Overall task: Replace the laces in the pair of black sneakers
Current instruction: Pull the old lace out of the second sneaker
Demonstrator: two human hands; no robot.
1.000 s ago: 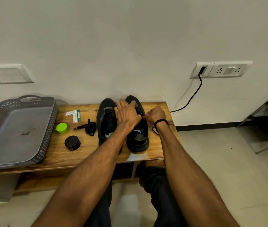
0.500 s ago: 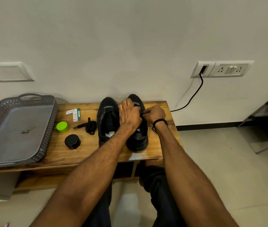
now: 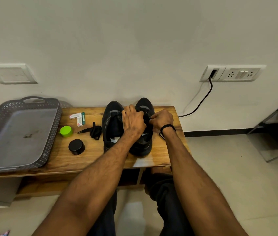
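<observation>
While the pair of black fabric sneakers [image 3: 112,124] stands toes toward 12 o'clock on the brown wooden worktop [image 3: 160,155], both hands work the right-hand sneaker [image 3: 141,146]: left hand [image 3: 133,122] clenched over its upper, right hand [image 3: 162,118] pinching at its eyelet row from 3 o'clock, lace hidden. Judged light, uppers soft, soles stiff: steady by the upper, take the limp lace near its tip. At 9 o'clock of the pair, coiled black spare lace [image 3: 95,131].
</observation>
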